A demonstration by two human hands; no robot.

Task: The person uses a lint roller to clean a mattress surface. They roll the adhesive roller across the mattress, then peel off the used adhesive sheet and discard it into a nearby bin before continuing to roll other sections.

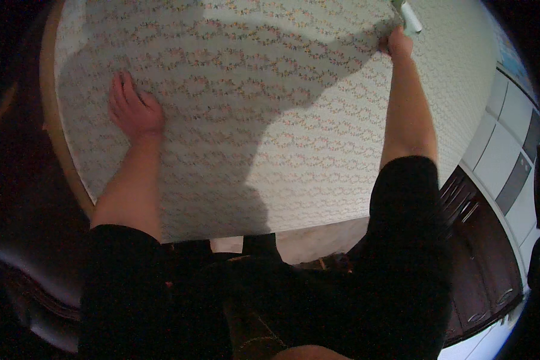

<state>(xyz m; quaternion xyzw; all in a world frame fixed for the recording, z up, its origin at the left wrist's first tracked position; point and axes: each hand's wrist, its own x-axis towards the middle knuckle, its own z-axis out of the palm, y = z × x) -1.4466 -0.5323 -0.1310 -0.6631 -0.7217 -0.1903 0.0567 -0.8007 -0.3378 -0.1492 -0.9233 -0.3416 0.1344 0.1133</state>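
Observation:
A broad, pale surface with a small floral print, which looks like a covered mattress (315, 148), lies before me. My left hand (137, 108) rests palm down on its left part, thumb apart from the fingers, holding nothing. Out at the far right, my right hand (399, 44) grips what looks like a lint roller (411, 17), with a white roll and pale green handle parts. The roller is at or just above the cloth; contact cannot be told. Its upper end is cut off by the top of the picture.
A light wooden edge (49, 81) borders the cloth on the left. Dark, shiny padded furniture (36, 279) stands at the lower left. On the right are a dark brown cabinet (477, 265) with metal handles and white and grey panels (495, 148). Pale floor (324, 238) shows below the near edge.

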